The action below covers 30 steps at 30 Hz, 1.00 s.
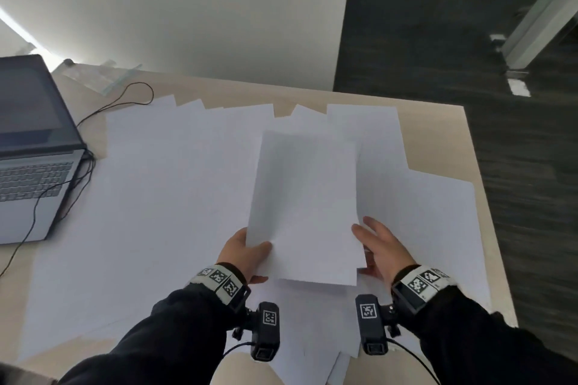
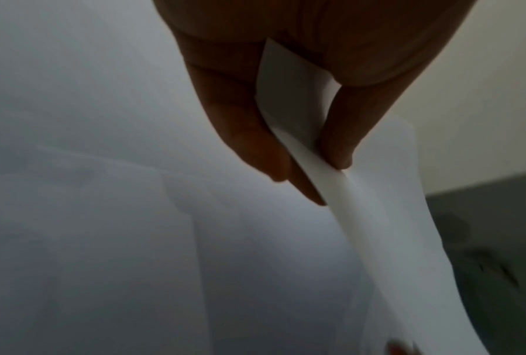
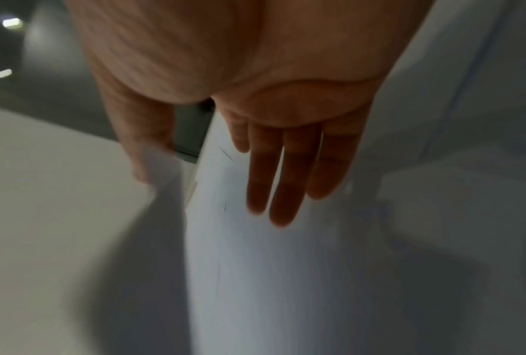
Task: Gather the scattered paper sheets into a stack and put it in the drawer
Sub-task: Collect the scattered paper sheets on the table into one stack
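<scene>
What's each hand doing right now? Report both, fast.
Left hand: pinches the lifted stack of sheets, thumb on top.
Right hand: open, straight fingers against the stack's right edge, not curled round it.

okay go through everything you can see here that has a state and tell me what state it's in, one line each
left hand: pinches the near left corner of the held sheets.
right hand: fingers straight, against the right edge of the held sheets.
held sheets: lifted off the desk, small stack.
scattered sheets: flat, overlapping, spread across the desk.
laptop: lid open, screen dark.
black cable: loose on the desk.
</scene>
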Each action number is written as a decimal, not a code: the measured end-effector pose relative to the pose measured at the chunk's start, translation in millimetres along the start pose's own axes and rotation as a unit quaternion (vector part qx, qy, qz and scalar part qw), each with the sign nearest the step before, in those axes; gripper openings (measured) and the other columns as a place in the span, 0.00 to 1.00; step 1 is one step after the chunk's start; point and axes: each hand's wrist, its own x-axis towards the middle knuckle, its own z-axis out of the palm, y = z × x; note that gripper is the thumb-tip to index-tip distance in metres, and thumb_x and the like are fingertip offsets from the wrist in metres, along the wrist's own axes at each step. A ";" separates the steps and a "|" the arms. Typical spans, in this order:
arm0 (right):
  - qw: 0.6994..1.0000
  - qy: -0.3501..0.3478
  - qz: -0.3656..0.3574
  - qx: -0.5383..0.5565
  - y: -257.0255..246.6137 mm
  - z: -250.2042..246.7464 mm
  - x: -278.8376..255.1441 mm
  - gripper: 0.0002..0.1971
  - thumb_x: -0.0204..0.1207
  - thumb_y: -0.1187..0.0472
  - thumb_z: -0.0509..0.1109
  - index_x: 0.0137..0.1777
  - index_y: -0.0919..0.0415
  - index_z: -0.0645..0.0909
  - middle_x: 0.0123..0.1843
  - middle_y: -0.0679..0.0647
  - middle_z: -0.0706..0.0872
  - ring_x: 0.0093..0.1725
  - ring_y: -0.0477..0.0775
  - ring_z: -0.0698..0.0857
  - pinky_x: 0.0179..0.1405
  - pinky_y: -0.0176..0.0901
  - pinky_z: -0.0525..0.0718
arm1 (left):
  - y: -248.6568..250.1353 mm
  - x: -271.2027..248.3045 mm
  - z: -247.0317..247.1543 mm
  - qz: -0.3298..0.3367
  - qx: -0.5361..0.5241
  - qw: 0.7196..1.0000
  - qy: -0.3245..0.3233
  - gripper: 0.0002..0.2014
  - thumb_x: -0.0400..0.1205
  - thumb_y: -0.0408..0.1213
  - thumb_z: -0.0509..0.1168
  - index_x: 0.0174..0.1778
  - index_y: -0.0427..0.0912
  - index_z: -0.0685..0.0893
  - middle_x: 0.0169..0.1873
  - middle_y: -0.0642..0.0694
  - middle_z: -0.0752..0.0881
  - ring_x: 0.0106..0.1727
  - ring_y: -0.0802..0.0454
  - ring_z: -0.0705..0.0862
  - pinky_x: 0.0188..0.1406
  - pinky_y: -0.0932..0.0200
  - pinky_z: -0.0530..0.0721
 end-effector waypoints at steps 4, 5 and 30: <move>0.995 0.078 -0.001 -0.060 16.2 1.6 9.6 0.10 0.76 0.71 0.71 0.56 0.63 0.85 0.51 0.60 0.91 0.50 0.63 0.89 0.54 0.59 0.87 | -6.8 4.2 6.6 0.082 0.146 0.986 -0.027 0.10 0.77 0.43 0.72 0.54 0.51 0.82 0.49 0.51 0.88 0.46 0.52 0.88 0.41 0.53 0.89; 0.990 0.112 -0.014 -0.087 19.4 -5.0 9.4 0.09 0.75 0.72 0.71 0.51 0.61 0.86 0.50 0.60 0.91 0.49 0.63 0.89 0.55 0.57 0.86 | -8.6 8.2 6.6 0.100 0.199 0.975 -0.006 0.12 0.76 0.49 0.73 0.52 0.52 0.82 0.52 0.52 0.87 0.51 0.52 0.87 0.48 0.53 0.87; 0.955 0.264 0.002 -0.139 63.5 -72.5 0.9 0.05 0.77 0.65 0.69 0.51 0.58 0.81 0.45 0.54 0.86 0.47 0.61 0.84 0.51 0.49 0.82 | -13.8 10.9 60.7 0.018 0.450 0.891 0.064 0.45 0.65 0.55 0.78 0.73 0.50 0.62 0.64 0.47 0.67 0.63 0.42 0.75 0.58 0.43 0.75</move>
